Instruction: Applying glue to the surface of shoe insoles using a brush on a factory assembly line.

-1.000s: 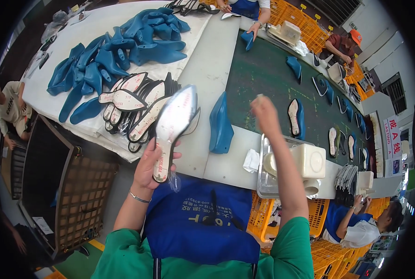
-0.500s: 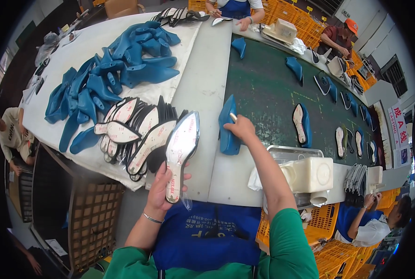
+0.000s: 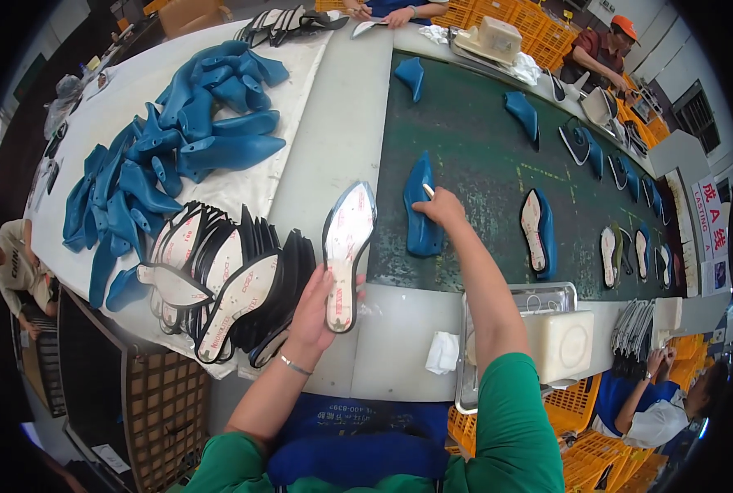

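My left hand point(image 3: 311, 311) grips the narrow end of a white shoe insole point(image 3: 350, 238) with a black edge and a shiny surface, held up over the pale table strip. My right hand point(image 3: 443, 210) is closed at the side of a blue shoe last point(image 3: 420, 233) that lies on the green belt. A short pale stick point(image 3: 429, 191) pokes out between the right fingers; its other end is hidden. Left of my left hand lies a stack of similar insoles point(image 3: 247, 300), white on top with black edges.
Blue lasts point(image 3: 157, 152) are heaped on the white-covered table. Further along the green belt point(image 3: 473, 164) lie a last with an insole point(image 3: 537, 234) and several more pieces. A metal tray point(image 3: 514, 287) with a white container point(image 3: 565, 345) stands by my right arm. Co-workers sit around.
My right hand has moved the blue last from the pale strip onto the green belt. My left hand has shifted with the insole, which now points more upright. The view has shifted slightly.
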### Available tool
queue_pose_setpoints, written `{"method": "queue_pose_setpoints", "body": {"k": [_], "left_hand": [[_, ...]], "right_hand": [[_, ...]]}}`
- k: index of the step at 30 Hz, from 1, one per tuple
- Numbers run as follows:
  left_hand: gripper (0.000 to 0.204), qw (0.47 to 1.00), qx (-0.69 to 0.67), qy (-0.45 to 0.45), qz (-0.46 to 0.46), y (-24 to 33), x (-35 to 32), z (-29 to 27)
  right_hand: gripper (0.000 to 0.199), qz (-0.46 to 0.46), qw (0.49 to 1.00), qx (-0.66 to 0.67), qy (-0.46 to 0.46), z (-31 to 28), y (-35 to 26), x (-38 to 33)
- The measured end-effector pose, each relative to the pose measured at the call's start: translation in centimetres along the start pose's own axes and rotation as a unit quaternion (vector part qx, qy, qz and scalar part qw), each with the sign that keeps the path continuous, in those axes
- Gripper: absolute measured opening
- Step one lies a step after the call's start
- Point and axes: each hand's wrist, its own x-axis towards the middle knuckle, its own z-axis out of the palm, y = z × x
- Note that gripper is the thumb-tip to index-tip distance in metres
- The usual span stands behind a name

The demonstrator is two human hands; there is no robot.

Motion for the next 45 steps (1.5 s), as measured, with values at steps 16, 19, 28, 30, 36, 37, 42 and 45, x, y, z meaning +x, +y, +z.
{"method": "queue_pose_setpoints", "body": {"k": [16,19,28,30,36,37,42,45], "left_hand": [[0.034,0.993,-0.081,-0.087,0.005,-6.9,13.2,-0.1],[0.068,0.999,0.009,0.012,0.046,-8.3,14.1,-0.1],[0.033,0.914,0.378,-0.088,0.113,-1.7,-2.6,-1.8],[0.029,0.900,0.402,-0.105,0.134,1.9,-7.6,-3.3],[0.037,0.635,0.674,0.140,0.351,15.8,-14.1,-9.0],[0.044,0.591,0.693,0.175,0.374,18.2,-13.3,-11.8],[0.071,0.355,0.883,0.165,0.259,24.9,-10.6,-18.7],[0.067,0.366,0.897,0.117,0.219,26.3,-9.4,-19.2]], "right_hand": [[0.016,-0.129,0.892,0.417,-0.116,-0.4,-3.2,-13.0],[0.013,-0.142,0.923,0.350,-0.074,1.1,-2.5,-9.8],[0.027,-0.132,0.978,-0.101,0.125,2.6,-1.1,-6.4],[0.018,-0.186,0.956,-0.165,0.159,3.3,-1.2,-6.7],[0.017,-0.226,0.933,-0.201,0.194,3.2,0.2,-6.9],[0.017,-0.227,0.933,-0.199,0.198,2.8,-0.3,-7.6],[0.030,-0.260,0.928,0.009,0.267,-2.5,-1.9,-16.3],[0.031,-0.319,0.891,0.043,0.321,-6.4,-0.1,-23.3]]}}
